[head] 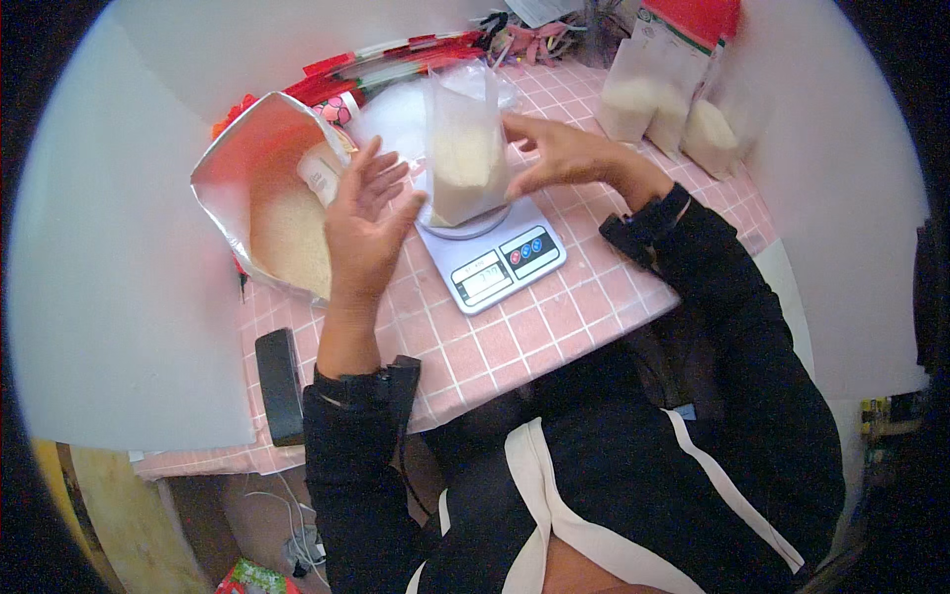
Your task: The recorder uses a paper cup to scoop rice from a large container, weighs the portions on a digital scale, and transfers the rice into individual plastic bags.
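On a white digital kitchen scale (482,286) stands a clear plastic bag (466,174), partly filled with pale grain or powder. The bag is upright and its top is unsealed. To its left, my left hand (371,215) hovers with fingers spread, holding nothing. On the other side my right hand (568,157) curves towards the bag, thumb and fingers apart; whether a fingertip touches it I cannot tell. Left of my left hand, a large foil-lined sack (289,223) gapes wide, with similar pale contents and a white cup or scoop (319,174) inside.
Several filled clear bags (668,111) stand at the back right of the pink tiled-pattern table (482,353). Behind the scale lie thin plastic bags (393,119) and red-and-white packaging (401,59). A dark oblong object (279,387) rests at the left edge.
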The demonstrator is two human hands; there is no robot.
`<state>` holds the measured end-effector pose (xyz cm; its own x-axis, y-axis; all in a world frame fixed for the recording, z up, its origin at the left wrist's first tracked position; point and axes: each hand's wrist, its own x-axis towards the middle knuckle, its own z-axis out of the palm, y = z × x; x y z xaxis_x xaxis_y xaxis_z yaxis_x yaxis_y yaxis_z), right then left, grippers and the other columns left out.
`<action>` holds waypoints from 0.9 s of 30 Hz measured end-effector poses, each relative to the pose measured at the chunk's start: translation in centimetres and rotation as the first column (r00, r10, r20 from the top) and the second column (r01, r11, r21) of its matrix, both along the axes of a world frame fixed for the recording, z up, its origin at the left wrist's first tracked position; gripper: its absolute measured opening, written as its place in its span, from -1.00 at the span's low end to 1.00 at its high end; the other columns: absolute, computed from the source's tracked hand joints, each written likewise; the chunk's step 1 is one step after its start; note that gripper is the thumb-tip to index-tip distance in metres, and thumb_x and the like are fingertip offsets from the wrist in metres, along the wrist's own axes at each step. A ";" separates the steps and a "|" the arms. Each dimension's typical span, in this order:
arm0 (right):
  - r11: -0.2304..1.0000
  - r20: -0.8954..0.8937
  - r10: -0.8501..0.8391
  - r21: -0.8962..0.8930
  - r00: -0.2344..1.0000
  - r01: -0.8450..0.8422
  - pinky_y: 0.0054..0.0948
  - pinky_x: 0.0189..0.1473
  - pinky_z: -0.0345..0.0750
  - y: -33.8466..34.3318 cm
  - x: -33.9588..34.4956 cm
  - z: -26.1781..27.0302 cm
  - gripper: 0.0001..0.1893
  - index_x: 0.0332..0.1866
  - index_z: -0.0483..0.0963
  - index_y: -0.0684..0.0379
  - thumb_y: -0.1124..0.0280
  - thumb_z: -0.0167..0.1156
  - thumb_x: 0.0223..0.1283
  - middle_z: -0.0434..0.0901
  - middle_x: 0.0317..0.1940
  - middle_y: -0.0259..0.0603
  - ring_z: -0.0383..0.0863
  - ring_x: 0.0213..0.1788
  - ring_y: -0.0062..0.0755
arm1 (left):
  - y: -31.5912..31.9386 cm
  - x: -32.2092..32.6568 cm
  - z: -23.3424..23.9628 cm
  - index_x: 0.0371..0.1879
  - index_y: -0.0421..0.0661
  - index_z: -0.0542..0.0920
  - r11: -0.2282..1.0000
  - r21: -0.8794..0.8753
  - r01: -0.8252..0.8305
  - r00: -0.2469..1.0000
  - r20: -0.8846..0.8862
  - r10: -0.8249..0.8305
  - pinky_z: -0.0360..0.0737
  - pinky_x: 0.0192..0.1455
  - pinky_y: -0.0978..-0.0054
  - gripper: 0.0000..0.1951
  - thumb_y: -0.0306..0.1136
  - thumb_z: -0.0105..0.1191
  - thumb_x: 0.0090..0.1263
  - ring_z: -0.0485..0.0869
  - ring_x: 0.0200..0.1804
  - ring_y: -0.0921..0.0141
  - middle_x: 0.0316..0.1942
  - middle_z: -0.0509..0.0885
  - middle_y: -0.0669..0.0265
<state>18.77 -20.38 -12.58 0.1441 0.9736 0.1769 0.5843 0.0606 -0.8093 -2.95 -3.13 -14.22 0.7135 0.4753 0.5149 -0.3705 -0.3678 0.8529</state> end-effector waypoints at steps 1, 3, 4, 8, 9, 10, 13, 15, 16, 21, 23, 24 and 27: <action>0.998 0.154 -0.011 -0.064 0.988 0.021 -0.21 0.37 0.27 0.2 -0.3 -0.1 -0.03 0.39 0.27 0.19 0.00 0.52 -0.16 0.44 0.28 -0.01 0.37 0.34 -0.16 | -0.4 0.5 0.0 0.36 -0.24 0.31 1.000 0.010 -0.004 1.000 0.004 0.004 0.56 0.21 0.35 -0.27 -0.43 0.35 0.20 0.61 0.13 0.23 0.14 0.54 0.02; 0.998 0.157 -0.035 -0.042 0.987 0.042 -0.24 0.36 0.30 0.5 -1.0 -0.5 -0.11 0.34 0.33 0.19 0.12 0.53 -0.18 0.49 0.24 -0.02 0.43 0.30 -0.18 | -1.4 1.6 -0.1 0.40 -0.19 0.26 0.973 0.222 -0.066 0.980 -0.167 0.104 0.52 0.26 0.27 -0.12 -0.39 0.45 0.06 0.59 0.17 0.15 0.15 0.55 0.01; 0.993 0.161 -0.081 -0.068 0.984 0.093 -0.28 0.34 0.33 0.6 -1.4 -0.6 -0.18 0.30 0.39 0.18 0.23 0.55 -0.19 0.54 0.20 -0.02 0.49 0.25 -0.19 | -1.8 2.1 -0.2 0.40 -0.19 0.26 0.968 0.244 -0.063 0.987 -0.126 0.096 0.52 0.26 0.27 -0.12 -0.39 0.45 0.06 0.59 0.17 0.15 0.15 0.55 0.01; 0.993 0.070 -0.120 -0.002 0.990 0.121 -0.34 0.28 0.40 0.7 -2.3 -0.4 -0.31 0.19 0.50 0.16 0.28 0.52 -0.17 0.65 0.07 -0.09 0.59 0.14 -0.25 | -1.9 3.1 -0.5 0.26 -0.18 0.39 0.955 0.277 -0.103 0.937 -0.295 0.186 0.53 0.22 0.33 -0.19 -0.39 0.51 -0.05 0.59 0.16 0.19 0.12 0.57 0.05; 0.985 0.034 -0.159 0.071 0.987 0.156 -0.34 0.26 0.42 0.9 -2.5 -0.5 -0.37 0.16 0.52 0.17 0.31 0.50 -0.14 0.66 0.03 -0.12 0.61 0.11 -0.28 | -1.7 3.3 -0.5 0.20 -0.18 0.44 0.960 0.240 -0.142 0.915 -0.337 0.219 0.54 0.19 0.37 -0.24 -0.41 0.51 -0.06 0.60 0.14 0.22 0.09 0.60 0.07; 0.971 0.000 -0.175 0.166 0.985 0.173 -0.34 0.23 0.44 1.2 -2.6 -0.6 -0.42 0.13 0.54 0.17 0.35 0.48 -0.12 0.68 -0.01 -0.14 0.62 0.08 -0.31 | -1.6 3.5 -0.7 0.20 -0.18 0.44 0.961 0.244 -0.133 0.920 -0.331 0.212 0.54 0.19 0.37 -0.24 -0.41 0.51 -0.06 0.60 0.14 0.22 0.09 0.60 0.07; 0.945 0.008 -0.170 0.284 0.985 0.161 -0.36 0.15 0.51 2.0 -2.1 -1.2 -0.46 0.12 0.54 0.13 0.31 0.47 -0.05 0.69 -0.04 -0.11 0.64 0.05 -0.28 | -1.4 3.5 -1.1 0.10 -0.20 0.48 0.986 0.096 -0.136 0.986 -0.082 0.144 0.58 0.11 0.42 -0.37 -0.45 0.48 0.00 0.64 0.07 0.30 0.01 0.65 0.16; 0.951 -0.014 -0.182 0.252 0.983 0.180 -0.33 0.14 0.51 2.1 -1.7 -1.8 -0.49 0.09 0.55 0.14 0.31 0.47 -0.03 0.69 -0.07 -0.10 0.65 0.02 -0.28 | -1.1 2.9 -1.1 0.07 -0.21 0.51 0.993 -0.002 -0.114 0.983 -0.144 0.113 0.59 0.08 0.47 -0.44 -0.48 0.44 0.06 0.65 0.01 0.38 -0.05 0.67 0.24; 0.960 0.000 -0.178 0.221 0.984 0.173 -0.34 0.12 0.52 2.1 -1.4 -2.0 -0.51 0.06 0.56 0.14 0.29 0.47 -0.03 0.69 -0.08 -0.11 0.65 0.02 -0.30 | -1.0 2.8 -1.0 0.05 -0.22 0.52 0.993 -0.052 -0.105 0.978 -0.186 0.093 0.58 0.08 0.48 -0.53 -0.46 0.39 0.17 0.64 0.02 0.42 -0.03 0.65 0.27; 0.947 -0.041 -0.210 0.239 0.977 0.214 -0.40 0.03 0.54 1.6 -1.0 -2.3 -0.61 -0.04 0.61 0.15 0.23 0.45 0.03 0.70 -0.16 -0.19 0.66 -0.06 -0.39 | -0.8 2.5 -0.7 -0.01 -0.23 0.56 0.987 -0.152 -0.054 0.998 -0.038 0.049 0.56 -0.02 0.56 -0.68 -0.40 0.29 0.32 0.63 -0.07 0.49 -0.11 0.66 0.33; 0.945 -0.121 -0.219 0.222 0.968 0.241 -0.45 -0.05 0.53 1.6 -0.9 -2.1 -0.65 -0.07 0.63 0.13 0.19 0.42 0.09 0.70 -0.23 -0.26 0.64 -0.16 -0.46 | -0.8 2.4 -0.6 -0.07 -0.23 0.58 0.985 -0.147 -0.094 0.996 -0.015 0.092 0.54 -0.07 0.60 -0.74 -0.39 0.25 0.36 0.62 -0.13 0.53 -0.17 0.67 0.36; 0.932 -0.081 -0.204 0.289 0.976 0.219 -0.62 -0.30 0.44 1.6 -0.9 -1.9 -0.78 -0.08 0.62 0.14 0.30 0.32 0.24 0.60 -0.29 -0.45 0.47 -0.30 -0.71 | -0.7 2.3 -0.5 -0.14 -0.21 0.59 0.986 -0.106 -0.130 0.991 -0.029 0.127 0.51 -0.12 0.64 -0.80 -0.39 0.24 0.38 0.59 -0.19 0.57 -0.24 0.66 0.39; 0.938 -0.219 -0.217 0.222 0.951 0.266 -0.66 -0.28 0.47 1.6 -1.1 -1.4 -0.86 -0.14 0.61 0.17 0.37 0.27 0.30 0.60 -0.34 -0.43 0.50 -0.33 -0.70 | -0.9 2.0 -0.3 -0.27 -0.18 0.60 0.979 -0.074 -0.189 0.982 0.001 0.190 0.46 -0.19 0.69 -0.88 -0.40 0.22 0.40 0.55 -0.27 0.64 -0.35 0.63 0.45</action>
<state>17.62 -18.75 -13.97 0.4234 0.8344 0.3529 0.4446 0.1480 -0.8834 -0.94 -3.98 -14.54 0.6029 0.6377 0.4794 -0.3073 -0.3689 0.8772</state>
